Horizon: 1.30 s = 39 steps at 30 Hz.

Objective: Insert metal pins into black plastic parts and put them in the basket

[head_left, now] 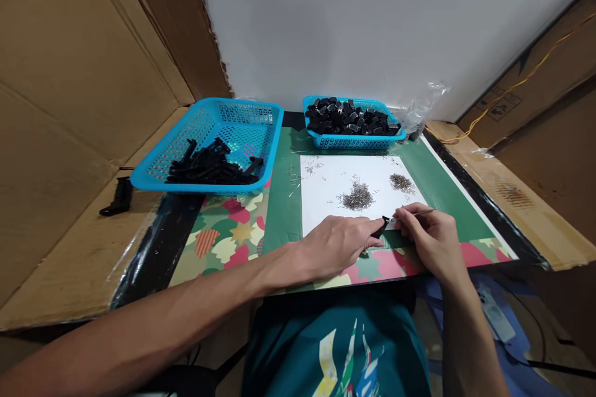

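While right fingers (pixel 410 221) pinch a thin rod (pixel 423 212), left fingers (pixel 372 226) grip a black piece (pixel 382 227) (end protruding).

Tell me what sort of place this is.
Likely a small-parts workbench: a blue basket is heaped with black pieces, tiny metal bits lie in piles on white paper, and the left hand holds a black part close by.
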{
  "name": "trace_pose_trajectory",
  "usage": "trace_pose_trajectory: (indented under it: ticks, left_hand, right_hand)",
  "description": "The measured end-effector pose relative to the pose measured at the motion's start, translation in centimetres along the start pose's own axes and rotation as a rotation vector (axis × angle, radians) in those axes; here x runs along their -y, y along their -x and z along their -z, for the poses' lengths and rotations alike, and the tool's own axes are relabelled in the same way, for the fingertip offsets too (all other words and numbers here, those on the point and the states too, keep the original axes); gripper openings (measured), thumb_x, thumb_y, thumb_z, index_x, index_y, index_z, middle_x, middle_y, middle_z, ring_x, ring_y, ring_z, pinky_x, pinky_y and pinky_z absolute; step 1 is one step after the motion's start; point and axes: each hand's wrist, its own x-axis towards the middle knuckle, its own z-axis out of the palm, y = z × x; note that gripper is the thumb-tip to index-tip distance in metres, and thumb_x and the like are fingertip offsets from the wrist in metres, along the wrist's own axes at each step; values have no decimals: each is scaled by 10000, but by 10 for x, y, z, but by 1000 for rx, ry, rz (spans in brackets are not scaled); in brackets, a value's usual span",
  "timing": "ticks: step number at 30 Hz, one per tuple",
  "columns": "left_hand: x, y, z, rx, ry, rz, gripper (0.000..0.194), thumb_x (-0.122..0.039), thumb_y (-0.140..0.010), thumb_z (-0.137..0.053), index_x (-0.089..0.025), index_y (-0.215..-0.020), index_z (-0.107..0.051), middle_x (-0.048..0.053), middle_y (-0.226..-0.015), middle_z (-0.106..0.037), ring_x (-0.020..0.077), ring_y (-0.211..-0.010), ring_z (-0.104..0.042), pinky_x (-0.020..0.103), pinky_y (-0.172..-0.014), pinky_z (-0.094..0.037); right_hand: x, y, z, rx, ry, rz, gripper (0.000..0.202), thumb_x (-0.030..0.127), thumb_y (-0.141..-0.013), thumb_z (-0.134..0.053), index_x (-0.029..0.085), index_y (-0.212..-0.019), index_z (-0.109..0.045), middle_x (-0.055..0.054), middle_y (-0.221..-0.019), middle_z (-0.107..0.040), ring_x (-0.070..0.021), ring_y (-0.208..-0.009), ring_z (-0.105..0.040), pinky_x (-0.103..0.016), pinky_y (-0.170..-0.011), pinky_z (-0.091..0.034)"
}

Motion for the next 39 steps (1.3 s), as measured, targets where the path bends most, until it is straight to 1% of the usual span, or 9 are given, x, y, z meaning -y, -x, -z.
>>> trace_pose_trajectory:
  ticks: [9, 12, 15, 23, 28, 31, 33, 36, 39]
  left_hand:
    - [2, -1, -2, -6, 18, 17, 340, -358, -1128, -496, -184, -1395, -616, 99, -1170, -787, 270, -1015, -764, 314, -777, -525]
    - [3, -1, -1, -17, 85, 30, 320, -300, -1119, -500, -187, -1383, -640, 115, -1249, -780, 276, -1069, -762, 326, -834, -544]
    - [4, -2, 1, -22, 189, 63, 339, -242, -1097, -492, -204, -1393, -655, 102, -1249, -792, 259, -1053, -768, 315, -826, -548]
    - [3, -8, 10, -41, 408, 200, 391, -255, -1048, -495, -207, -1363, -722, 34, -918, -810, 194, -759, -720, 280, -695, -502]
    - [4, -8, 10, -26, 401, 247, 370, -271, -1047, -497, -202, -1301, -757, 14, -777, -758, 187, -689, -676, 280, -666, -493]
    - [4, -5, 10, -52, 385, 219, 357, -322, -1058, -542, -211, -1325, -750, 52, -1019, -821, 223, -904, -743, 316, -845, -548]
    - [2, -3, 11, -89, 407, 155, 341, -343, -1063, -575, -210, -1324, -750, 72, -1228, -800, 235, -1088, -734, 334, -984, -534]
    - [-1, 1, 19, -142, 417, 128, 329, -375, -1069, -599, -197, -1292, -762, 84, -1239, -788, 228, -1098, -721, 335, -984, -533]
    - [-1, 2, 34, -218, 403, 169, 336, -406, -1075, -596, -229, -1314, -753, 68, -1228, -779, 209, -1062, -713, 325, -938, -538]
  right_hand:
    - [-4, -2, -3, 1, 38, 50, 414, 446, -989, -688, 200, -658, -721, -43, -732, -725, -163, -634, -635, -280, -602, -460]
    - [-5, -3, -4, 7, 62, 78, 419, 452, -982, -690, 197, -652, -727, -42, -729, -724, -156, -610, -615, -283, -589, -446]
    - [-3, -3, -6, 9, 55, 76, 413, 454, -979, -688, 193, -662, -733, -44, -713, -721, -156, -586, -593, -287, -568, -428]
    - [4, -10, -10, 21, 28, 23, 488, 530, -966, -676, 180, -627, -710, -72, -703, -720, -162, -570, -565, -290, -533, -406]
    - [7, -13, -15, 18, -20, 7, 484, 532, -958, -688, 179, -626, -696, -53, -649, -683, -160, -568, -565, -289, -564, -429]
    - [7, -11, -16, -57, -99, -16, 478, 553, -936, -718, 175, -645, -698, -45, -651, -674, -157, -576, -568, -282, -576, -438]
    - [5, -7, -15, -133, -181, -41, 486, 590, -919, -732, 172, -673, -703, -17, -600, -623, -146, -545, -536, -272, -550, -419]
    - [0, -1, -14, -169, -279, -102, 538, 648, -904, -730, 172, -660, -678, 1, -572, -575, -123, -497, -472, -261, -500, -374]
    - [-5, 4, -14, -97, -348, -141, 555, 700, -882, -727, 183, -691, -660, 15, -512, -538, -126, -456, -443, -260, -463, -336]
